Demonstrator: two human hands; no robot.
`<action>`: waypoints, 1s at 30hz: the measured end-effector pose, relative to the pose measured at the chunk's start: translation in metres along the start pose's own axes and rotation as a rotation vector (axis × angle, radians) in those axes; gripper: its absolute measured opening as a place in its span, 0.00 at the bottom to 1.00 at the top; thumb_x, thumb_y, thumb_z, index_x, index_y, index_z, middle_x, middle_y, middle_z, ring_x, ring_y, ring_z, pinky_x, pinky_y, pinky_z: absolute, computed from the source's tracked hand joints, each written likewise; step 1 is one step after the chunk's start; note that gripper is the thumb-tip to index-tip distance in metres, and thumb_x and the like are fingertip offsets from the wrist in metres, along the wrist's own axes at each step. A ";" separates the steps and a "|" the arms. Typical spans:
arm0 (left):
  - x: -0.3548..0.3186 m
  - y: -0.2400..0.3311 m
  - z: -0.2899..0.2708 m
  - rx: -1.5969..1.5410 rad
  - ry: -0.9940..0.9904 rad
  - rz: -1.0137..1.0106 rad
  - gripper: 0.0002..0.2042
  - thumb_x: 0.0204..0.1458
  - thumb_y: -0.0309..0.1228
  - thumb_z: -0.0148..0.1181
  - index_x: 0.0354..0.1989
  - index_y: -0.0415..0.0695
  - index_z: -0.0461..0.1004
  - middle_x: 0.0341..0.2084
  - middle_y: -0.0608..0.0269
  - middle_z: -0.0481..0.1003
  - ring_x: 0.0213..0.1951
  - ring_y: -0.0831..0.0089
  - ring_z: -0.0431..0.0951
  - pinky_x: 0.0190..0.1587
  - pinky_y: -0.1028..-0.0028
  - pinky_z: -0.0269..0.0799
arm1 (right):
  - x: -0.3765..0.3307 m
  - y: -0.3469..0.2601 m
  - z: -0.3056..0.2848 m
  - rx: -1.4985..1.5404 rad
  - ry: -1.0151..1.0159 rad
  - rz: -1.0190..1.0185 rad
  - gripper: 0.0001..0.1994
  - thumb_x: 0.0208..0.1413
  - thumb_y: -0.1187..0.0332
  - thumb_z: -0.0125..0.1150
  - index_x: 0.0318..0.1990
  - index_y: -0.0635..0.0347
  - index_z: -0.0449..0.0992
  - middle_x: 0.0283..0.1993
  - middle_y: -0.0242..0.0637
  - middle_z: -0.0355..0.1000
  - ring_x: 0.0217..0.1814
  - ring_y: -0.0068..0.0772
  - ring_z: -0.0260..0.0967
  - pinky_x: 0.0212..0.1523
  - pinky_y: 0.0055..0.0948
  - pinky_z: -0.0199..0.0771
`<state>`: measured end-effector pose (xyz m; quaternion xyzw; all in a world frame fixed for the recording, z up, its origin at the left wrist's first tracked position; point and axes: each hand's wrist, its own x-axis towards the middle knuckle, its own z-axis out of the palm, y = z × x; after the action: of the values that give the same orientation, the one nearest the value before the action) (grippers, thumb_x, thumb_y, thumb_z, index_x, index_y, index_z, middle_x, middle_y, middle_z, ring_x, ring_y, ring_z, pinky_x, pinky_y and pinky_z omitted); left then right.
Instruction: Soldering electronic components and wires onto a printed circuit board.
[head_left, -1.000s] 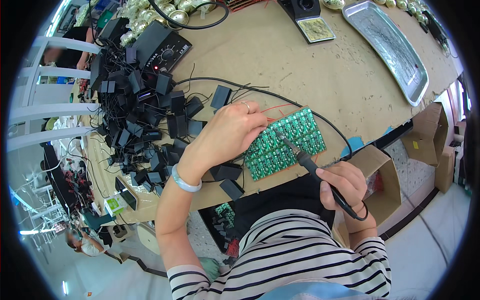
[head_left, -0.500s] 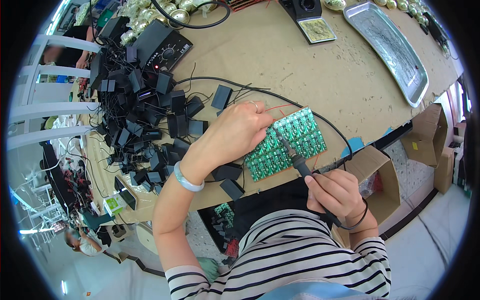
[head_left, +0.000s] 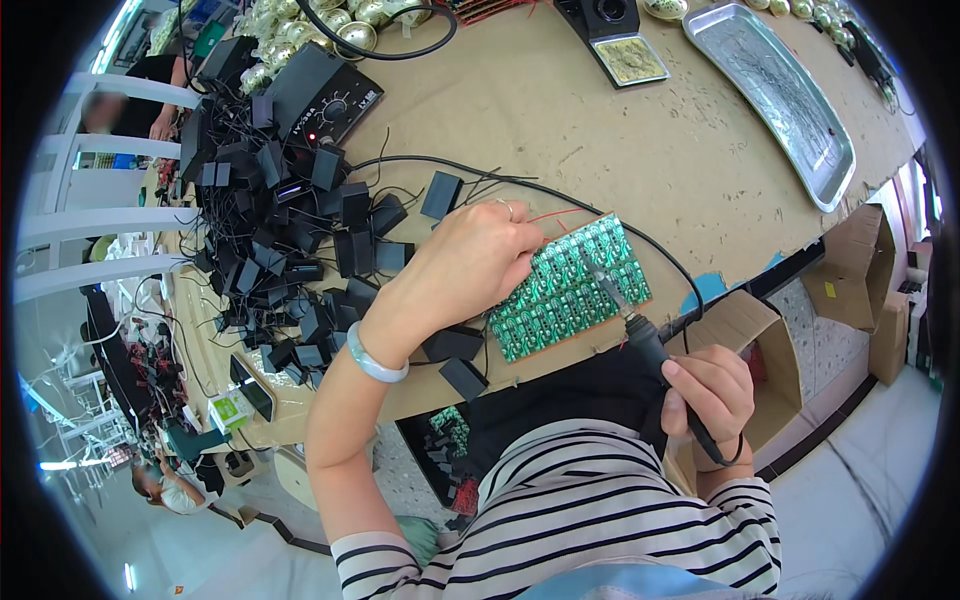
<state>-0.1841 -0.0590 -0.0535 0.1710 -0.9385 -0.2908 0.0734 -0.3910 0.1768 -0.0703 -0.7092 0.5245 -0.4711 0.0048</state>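
A green circuit board panel (head_left: 540, 322), packed with rows of small solder joints, lies tilted on the table's near edge. My left hand (head_left: 465, 262) is closed in a pinch over its upper left part, and whatever is between the fingertips is hidden. A thin red wire (head_left: 556, 213) shows just beyond those fingers. In my right hand (head_left: 712, 395) is a soldering iron (head_left: 648, 338), its tip over the upper right part of the panel. Whether the tip touches the panel I cannot tell. Small black boxes (head_left: 453, 343) with thin black leads lie beside my left wrist.
A heap of black boxes (head_left: 350, 203) fills the left side, next to a black control unit (head_left: 330, 100) with a dial. The iron's black cable (head_left: 520, 180) crosses the brown tabletop. Farther off are an iron stand (head_left: 628, 60) and a metal tray (head_left: 775, 95). Cardboard boxes (head_left: 775, 325) stand right.
My right hand has moved right with the soldering iron, and its tip has shifted from near my left fingertips to the panel's upper right part. My left hand has barely moved.
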 end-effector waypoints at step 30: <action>-0.080 0.017 0.020 0.202 0.467 -0.070 0.14 0.42 0.17 0.73 0.39 0.42 0.84 0.38 0.62 0.81 0.39 0.63 0.79 0.41 0.69 0.77 | -0.004 -0.010 -0.006 0.074 -0.007 0.074 0.14 0.45 0.79 0.63 0.42 0.65 0.82 0.32 0.40 0.78 0.26 0.36 0.76 0.27 0.30 0.76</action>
<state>-0.1195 -0.0063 -0.0628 0.2726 -0.9139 -0.1504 0.2607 -0.3876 0.1870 -0.0643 -0.6902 0.5326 -0.4873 0.0503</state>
